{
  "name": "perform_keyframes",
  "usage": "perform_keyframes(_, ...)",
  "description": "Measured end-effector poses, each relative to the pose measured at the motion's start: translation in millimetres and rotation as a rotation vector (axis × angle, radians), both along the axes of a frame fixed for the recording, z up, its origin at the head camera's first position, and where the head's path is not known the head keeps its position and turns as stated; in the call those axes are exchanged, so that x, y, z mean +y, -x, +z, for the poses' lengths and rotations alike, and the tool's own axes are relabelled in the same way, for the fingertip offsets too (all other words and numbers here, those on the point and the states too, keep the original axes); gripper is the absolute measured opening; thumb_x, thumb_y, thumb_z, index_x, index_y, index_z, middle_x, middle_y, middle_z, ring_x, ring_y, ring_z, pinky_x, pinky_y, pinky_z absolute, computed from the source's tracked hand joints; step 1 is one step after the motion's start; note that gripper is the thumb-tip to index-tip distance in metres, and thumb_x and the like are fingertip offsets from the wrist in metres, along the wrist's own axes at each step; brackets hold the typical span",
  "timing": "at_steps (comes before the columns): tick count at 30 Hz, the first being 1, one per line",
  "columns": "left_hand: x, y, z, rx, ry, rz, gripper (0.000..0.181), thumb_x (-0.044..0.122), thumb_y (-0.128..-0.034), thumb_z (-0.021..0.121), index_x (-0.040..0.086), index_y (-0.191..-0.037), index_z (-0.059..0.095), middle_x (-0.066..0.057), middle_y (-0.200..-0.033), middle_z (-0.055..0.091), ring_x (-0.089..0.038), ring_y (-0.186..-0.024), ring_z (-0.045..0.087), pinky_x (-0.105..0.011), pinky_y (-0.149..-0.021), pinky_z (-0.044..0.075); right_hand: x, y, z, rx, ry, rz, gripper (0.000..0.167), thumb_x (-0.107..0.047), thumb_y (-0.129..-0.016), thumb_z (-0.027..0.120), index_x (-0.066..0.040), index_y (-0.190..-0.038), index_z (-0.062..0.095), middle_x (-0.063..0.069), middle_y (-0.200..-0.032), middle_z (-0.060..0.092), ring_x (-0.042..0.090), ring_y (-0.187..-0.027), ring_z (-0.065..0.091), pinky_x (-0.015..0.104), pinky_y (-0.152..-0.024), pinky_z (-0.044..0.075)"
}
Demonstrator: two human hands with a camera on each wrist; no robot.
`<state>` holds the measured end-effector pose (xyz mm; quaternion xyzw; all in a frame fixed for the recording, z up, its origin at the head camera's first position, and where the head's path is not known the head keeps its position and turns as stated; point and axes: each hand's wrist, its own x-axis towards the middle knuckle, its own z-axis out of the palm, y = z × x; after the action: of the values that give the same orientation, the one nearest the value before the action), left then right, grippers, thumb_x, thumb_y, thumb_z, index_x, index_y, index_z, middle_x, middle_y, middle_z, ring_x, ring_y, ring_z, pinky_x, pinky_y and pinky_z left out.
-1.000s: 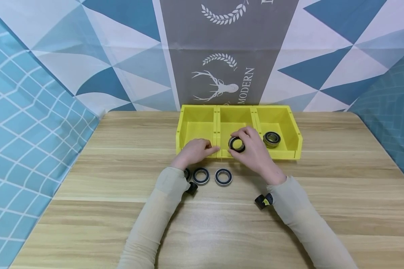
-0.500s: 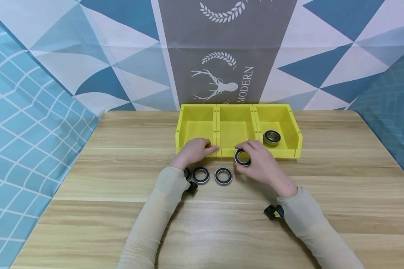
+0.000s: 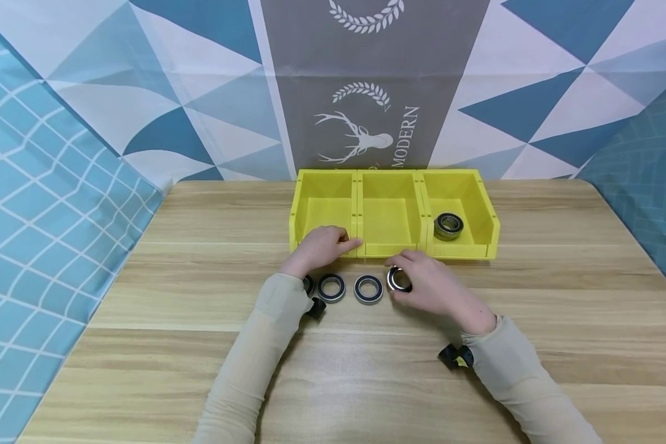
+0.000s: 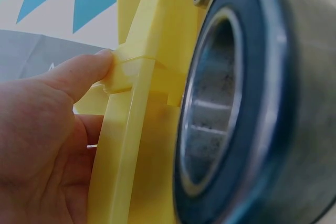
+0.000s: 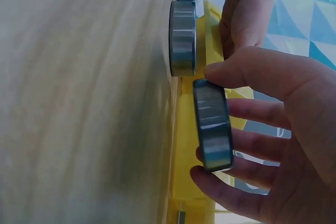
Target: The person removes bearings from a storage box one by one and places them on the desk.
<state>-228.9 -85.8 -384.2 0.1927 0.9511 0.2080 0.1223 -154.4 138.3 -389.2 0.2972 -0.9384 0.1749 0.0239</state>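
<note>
Fingers [image 5: 257, 111] of the right hand [image 3: 435, 283] pinch a bearing [image 5: 214, 129]!

Thumb on one rim, fingertips towards the other, parted only by the ring's width; it hangs tilted, just above the counter [image 3: 144, 277], in front of the yellow bin [image 3: 460, 251]. Right beside it, a second bearing [image 3: 369, 290] lies flat, then a third bearing [image 3: 331, 288], then a fourth bearing [image 3: 309, 285], partly hidden by the left wrist. And the left hand [image 3: 323, 245]? Thumb and fingers grip the bin's front edge. In the right compartment sits a further bearing [image 3: 448, 227]; behind everything, patterned cloth [image 3: 377, 55].
</note>
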Motion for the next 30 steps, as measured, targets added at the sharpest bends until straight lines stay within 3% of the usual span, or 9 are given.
perform_keyframes(12,-0.3,0.2,0.4,-0.005,0.007,0.002,0.043,0.051,-0.09,0.046,0.011,-0.079,0.056,0.0,-0.066,0.049,-0.016,-0.063,0.047,-0.026,-0.06,0.036,-0.8,-0.9,-3.5,-0.073,-0.047,0.035,0.047,-0.028,-0.071,0.073,-0.011,-0.113,0.059,0.007,-0.108,0.059,0.023,-0.1,0.056,0.04,-0.084,0.046)
perform_keyframes(30,0.3,-1.3,3.1,-0.001,0.001,-0.007,0.042,0.05,-0.0904,0.046,0.011,-0.079,0.057,0.0,-0.067,0.05,-0.016,-0.063,0.048,-0.026,-0.06,0.037,1.0,-1.4,-5.2,-0.072,-0.056,0.06,0.042,-0.028,-0.074,0.072,-0.012,-0.11,0.06,0.004,-0.106,0.059,0.02,-0.099,0.056,0.038,-0.085,0.045)
